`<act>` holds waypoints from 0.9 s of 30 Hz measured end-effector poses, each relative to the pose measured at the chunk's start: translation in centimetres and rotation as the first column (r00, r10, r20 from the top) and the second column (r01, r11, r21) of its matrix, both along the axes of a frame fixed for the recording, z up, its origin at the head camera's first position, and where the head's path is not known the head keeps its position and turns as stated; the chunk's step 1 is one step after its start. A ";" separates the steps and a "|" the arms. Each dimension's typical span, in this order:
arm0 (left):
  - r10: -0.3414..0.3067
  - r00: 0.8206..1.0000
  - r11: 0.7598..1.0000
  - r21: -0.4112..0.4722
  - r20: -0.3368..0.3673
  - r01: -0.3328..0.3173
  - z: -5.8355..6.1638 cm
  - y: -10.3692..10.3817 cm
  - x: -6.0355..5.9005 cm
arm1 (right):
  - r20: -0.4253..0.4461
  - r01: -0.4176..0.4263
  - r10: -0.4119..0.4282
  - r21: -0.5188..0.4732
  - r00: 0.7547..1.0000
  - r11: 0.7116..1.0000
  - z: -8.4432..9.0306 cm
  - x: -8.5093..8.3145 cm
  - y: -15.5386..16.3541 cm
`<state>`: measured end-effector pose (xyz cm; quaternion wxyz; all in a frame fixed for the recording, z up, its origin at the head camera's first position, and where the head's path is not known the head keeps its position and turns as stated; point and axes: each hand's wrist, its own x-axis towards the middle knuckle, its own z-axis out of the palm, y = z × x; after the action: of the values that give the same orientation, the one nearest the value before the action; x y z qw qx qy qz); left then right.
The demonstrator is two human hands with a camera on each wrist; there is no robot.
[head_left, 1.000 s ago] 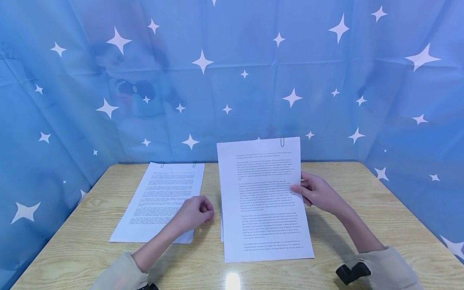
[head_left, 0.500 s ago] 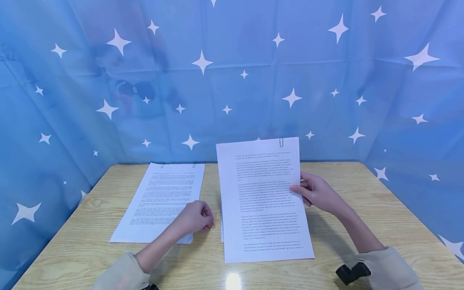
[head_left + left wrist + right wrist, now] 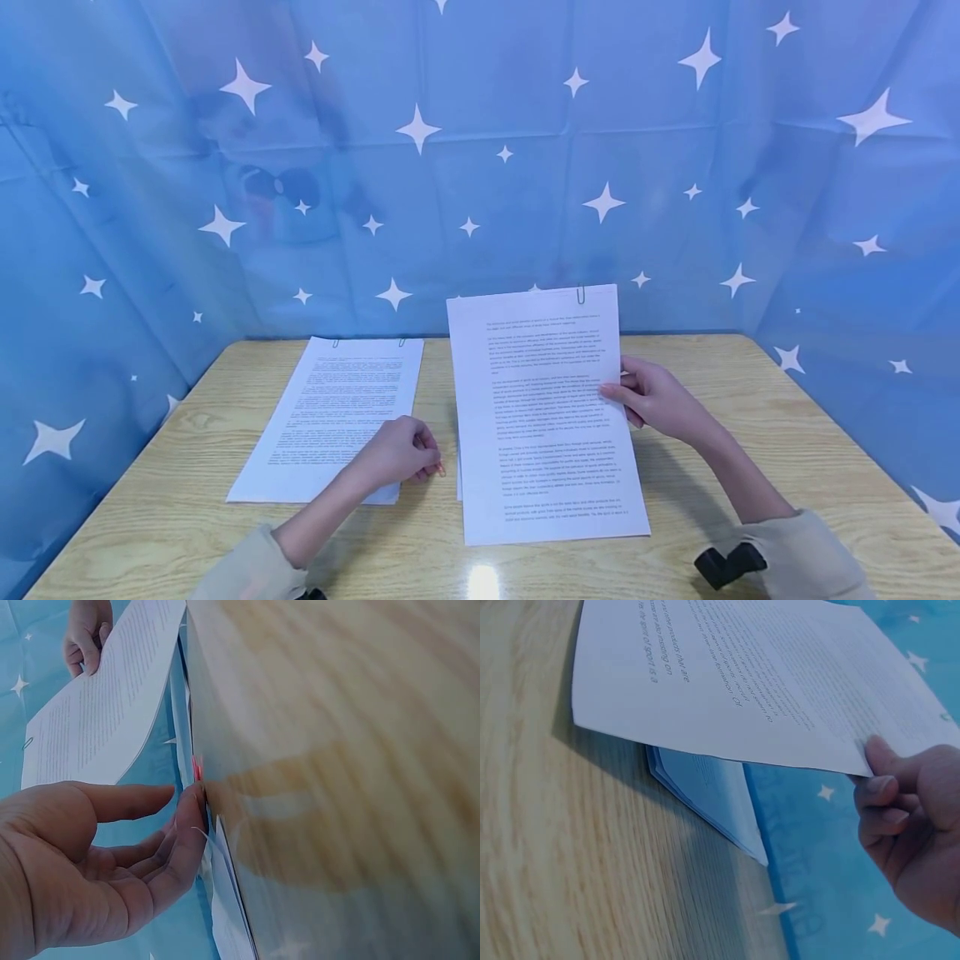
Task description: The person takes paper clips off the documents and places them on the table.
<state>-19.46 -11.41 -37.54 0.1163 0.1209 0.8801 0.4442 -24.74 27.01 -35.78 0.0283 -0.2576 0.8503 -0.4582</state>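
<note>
My right hand (image 3: 660, 400) pinches the right edge of printed sheets (image 3: 543, 417), thumb in front and fingers behind. A green paper clip (image 3: 581, 295) sits on their top edge, and the sheets stand tilted up off the table. Low over the wood, my left hand (image 3: 401, 450) has its fingertips down by a small pink-red paper clip (image 3: 197, 766). In the left wrist view the thumb stands apart from the index finger, whose tip is at the clip; whether it touches it is hard to tell.
Another printed stack (image 3: 330, 417) lies at the left with two green clips along its top. More sheets (image 3: 705, 787) lie on the table (image 3: 562, 575) beneath the held ones. A blue star-printed curtain (image 3: 480, 167) rises behind the far edge.
My left hand has dropped slightly towards the table, and the pink-red clip now shows past its fingertips. The right hand and its sheets have barely moved.
</note>
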 end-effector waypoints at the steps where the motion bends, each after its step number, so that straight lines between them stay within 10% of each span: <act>1: 0.002 1.000 1.000 0.000 0.001 -0.002 0.0 0.0 0.0 | 0.000 0.000 0.000 0.000 1.000 1.000 0.0 0.0 0.0; 27: 0.241 0.949 0.943 0.279 -0.204 -0.180 3.3 1.5 -1.2 | 0.003 0.029 -0.030 0.009 1.000 1.000 -0.2 0.0 -0.3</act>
<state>-20.69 -9.94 -34.26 -0.0539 0.0912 0.8305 0.5469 -24.70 26.73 -36.00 0.0241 -0.2441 0.8560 -0.4550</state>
